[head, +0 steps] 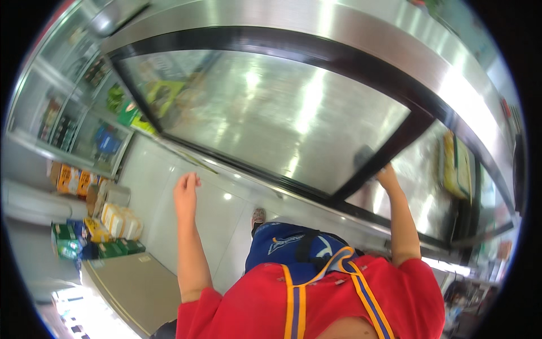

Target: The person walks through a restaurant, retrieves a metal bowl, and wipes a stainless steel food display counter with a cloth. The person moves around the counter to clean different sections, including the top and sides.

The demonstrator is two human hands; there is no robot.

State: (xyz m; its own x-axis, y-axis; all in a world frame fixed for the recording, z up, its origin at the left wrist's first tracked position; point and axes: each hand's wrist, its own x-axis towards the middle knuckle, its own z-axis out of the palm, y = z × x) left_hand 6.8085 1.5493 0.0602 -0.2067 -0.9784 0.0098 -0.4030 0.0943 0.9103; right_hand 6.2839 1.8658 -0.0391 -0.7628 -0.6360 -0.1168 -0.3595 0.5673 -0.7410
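Observation:
Before me stands a stainless-steel display case with black-framed glass panels (271, 110). My right hand (384, 176) reaches to the case at the black divider between two panels; a blurred dark cloth-like item (365, 157) shows just beyond it, and the divider partly hides the fingers, so their hold cannot be made out. My left hand (187, 184) hangs over the tiled floor with its fingers curled, nothing visible in it. A yellow-rimmed tray or container (457, 165) lies in the case's right section. I wear a blue apron (288, 250) over a red shirt.
A glass-fronted cabinet (80, 97) holding goods stands at the left. Below it are orange boxes (78, 180), white strapped packs (123, 220) and green boxes (114, 249). A beige flat-topped cabinet (135, 288) stands at the lower left, beside the tiled floor (224, 212).

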